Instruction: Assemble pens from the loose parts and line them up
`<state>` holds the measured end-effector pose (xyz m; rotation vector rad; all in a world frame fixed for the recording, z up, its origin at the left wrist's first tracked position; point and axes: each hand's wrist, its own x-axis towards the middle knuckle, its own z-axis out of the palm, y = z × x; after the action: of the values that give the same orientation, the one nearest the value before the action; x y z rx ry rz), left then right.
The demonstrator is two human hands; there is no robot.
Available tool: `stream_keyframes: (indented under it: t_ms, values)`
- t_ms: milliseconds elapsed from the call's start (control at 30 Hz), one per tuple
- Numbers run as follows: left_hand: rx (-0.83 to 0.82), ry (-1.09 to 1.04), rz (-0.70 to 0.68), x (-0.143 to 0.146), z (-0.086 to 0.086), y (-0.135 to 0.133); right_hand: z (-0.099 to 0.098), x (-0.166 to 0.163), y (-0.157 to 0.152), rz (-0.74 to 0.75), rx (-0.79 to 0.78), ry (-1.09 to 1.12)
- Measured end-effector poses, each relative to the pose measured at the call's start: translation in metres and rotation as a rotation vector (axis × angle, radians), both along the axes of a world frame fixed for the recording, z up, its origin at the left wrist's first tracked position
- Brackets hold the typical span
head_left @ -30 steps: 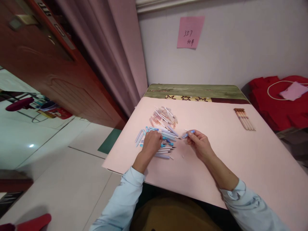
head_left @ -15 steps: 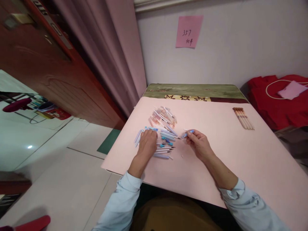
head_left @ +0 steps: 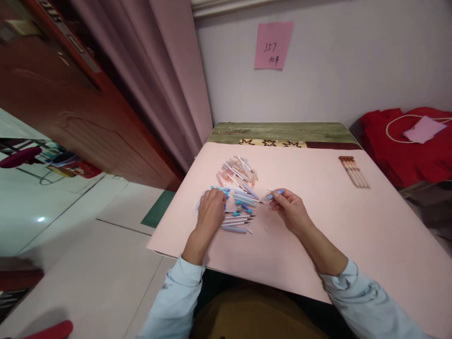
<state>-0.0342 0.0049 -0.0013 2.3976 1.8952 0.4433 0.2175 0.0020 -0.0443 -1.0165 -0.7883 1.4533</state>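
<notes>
A heap of pen parts (head_left: 237, 188) lies on a pale pink sheet (head_left: 318, 235) covering the table: blue barrels, blue caps, thin refills and peach-coloured pieces. My left hand (head_left: 211, 213) rests knuckles-up on the heap's left edge, fingers curled over blue barrels; what it grips is hidden. My right hand (head_left: 290, 209) is to the right of the heap, fingers pinched on a small blue pen piece (head_left: 273, 194) with a thin white tip pointing left.
A row of assembled peach pens (head_left: 354, 172) lies at the sheet's far right. Behind is the table's green edge (head_left: 282, 132), a wall with a pink note (head_left: 273, 45), a curtain and door at left, and red cloth (head_left: 406, 146) at right.
My left hand has slid a little to the left across the heap, toward the blue barrels at its edge. My right hand keeps the blue piece in the same place.
</notes>
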Motion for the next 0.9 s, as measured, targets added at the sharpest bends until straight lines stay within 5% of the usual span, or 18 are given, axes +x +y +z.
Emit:
stream_keyframes:
  t_ms: [267, 500, 900]
  values:
    - [-0.107, 0.069, -0.1, 0.006, -0.015, 0.006, -0.001, 0.001, 0.001, 0.009, -0.004, -0.003]
    - [-0.136, -0.105, -0.149, 0.005, -0.009, 0.005, -0.004, 0.001, 0.0, 0.05, 0.032, -0.007]
    - [-0.263, 0.042, -0.178, 0.011, 0.003, 0.012, -0.006, -0.001, 0.001, 0.027, 0.126, -0.104]
